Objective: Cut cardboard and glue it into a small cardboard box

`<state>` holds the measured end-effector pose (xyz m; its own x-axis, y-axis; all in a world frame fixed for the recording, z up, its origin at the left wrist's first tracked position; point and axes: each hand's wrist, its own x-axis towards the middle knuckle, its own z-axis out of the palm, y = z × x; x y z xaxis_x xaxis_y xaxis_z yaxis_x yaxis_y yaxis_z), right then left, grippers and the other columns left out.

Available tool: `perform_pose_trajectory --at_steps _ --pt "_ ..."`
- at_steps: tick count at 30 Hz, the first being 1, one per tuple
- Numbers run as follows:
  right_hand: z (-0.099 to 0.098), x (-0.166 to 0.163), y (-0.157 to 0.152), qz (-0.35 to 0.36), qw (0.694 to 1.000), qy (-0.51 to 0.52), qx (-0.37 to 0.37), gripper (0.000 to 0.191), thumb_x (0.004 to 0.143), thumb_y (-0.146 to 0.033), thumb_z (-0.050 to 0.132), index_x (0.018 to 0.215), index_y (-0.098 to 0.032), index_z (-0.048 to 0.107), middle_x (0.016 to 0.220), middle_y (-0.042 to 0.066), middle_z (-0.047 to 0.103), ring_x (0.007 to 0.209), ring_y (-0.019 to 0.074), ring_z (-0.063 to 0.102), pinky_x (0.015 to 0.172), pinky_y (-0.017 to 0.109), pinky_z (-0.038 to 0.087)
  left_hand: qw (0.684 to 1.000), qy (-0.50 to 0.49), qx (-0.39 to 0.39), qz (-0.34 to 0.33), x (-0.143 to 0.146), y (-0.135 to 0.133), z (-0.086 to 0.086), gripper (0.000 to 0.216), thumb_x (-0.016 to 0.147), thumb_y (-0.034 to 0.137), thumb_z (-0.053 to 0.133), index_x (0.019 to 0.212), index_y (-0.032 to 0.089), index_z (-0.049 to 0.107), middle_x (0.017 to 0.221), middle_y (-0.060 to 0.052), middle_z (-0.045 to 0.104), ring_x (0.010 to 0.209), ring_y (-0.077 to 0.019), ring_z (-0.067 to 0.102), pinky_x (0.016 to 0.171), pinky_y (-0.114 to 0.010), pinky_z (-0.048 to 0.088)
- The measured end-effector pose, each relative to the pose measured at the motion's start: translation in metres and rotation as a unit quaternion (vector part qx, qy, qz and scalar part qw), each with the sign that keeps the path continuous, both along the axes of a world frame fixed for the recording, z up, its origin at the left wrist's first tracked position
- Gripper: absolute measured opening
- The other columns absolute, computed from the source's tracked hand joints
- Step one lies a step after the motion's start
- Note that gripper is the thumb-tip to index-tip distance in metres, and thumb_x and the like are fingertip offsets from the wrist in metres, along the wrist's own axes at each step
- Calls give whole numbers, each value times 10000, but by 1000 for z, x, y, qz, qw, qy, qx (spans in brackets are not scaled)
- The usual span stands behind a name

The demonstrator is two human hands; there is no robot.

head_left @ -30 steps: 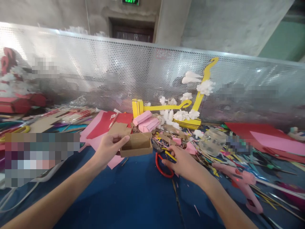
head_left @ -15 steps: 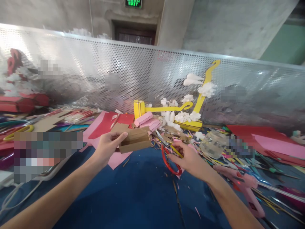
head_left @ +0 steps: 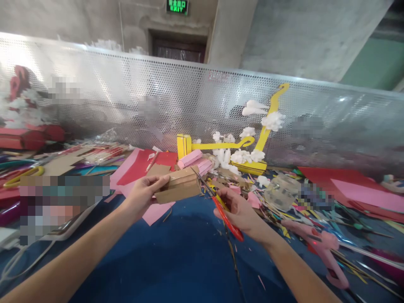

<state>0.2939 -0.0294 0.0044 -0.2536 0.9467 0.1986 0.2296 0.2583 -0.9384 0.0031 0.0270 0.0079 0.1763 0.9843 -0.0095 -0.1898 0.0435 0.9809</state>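
Observation:
A small folded cardboard box (head_left: 180, 188) is pinched at its left end by my left hand (head_left: 145, 193), thumb on top. My right hand (head_left: 237, 208) grips scissors (head_left: 227, 222) with red and yellow handles. Their blades point up and left, meeting the right end of the cardboard as I see it; whether they touch it I cannot tell. Behind the box lie pink paper-covered blocks (head_left: 190, 159) and a piece of red paper (head_left: 166, 158). Under the box, part of a pink sheet (head_left: 157, 213) rests on the blue tabletop (head_left: 151, 261).
Yellow cardboard shapes with white fluffy pieces (head_left: 249, 162) stand against a perforated metal panel (head_left: 126, 92). At right lies a pink glue gun (head_left: 326, 250) among scraps and strips. A white cable (head_left: 23, 267) runs along the left. Red sheets (head_left: 318, 174) lie at far right.
The scissors have turned and risen toward the right end of the cardboard box. My left hand has tilted the box a little, staying in nearly the same place.

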Motion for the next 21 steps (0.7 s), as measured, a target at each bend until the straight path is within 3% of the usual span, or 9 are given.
perform_pose_trajectory --at_steps 4,11,21 --pt "-6 -1 1 15 1000 3 -1 370 778 -361 847 1033 -226 615 923 -7 602 815 159 571 751 277 483 1000 22 10 -18 1 -2 0 413 731 533 845 701 158 673 655 29 573 579 -94 526 499 -189 410" --pt "-2 -7 -1 3 1000 24 -8 410 707 -379 888 968 -219 614 886 -17 615 775 151 569 723 271 472 997 76 8 -33 0 -3 5 418 725 548 832 734 164 666 678 22 580 584 -105 521 496 -196 411" --pt "-3 -21 -2 -74 994 64 -43 534 620 -616 866 887 -221 627 814 21 685 763 189 641 706 313 508 996 86 8 -31 2 -11 9 426 717 547 832 730 175 624 677 22 584 562 -109 536 466 -196 426"
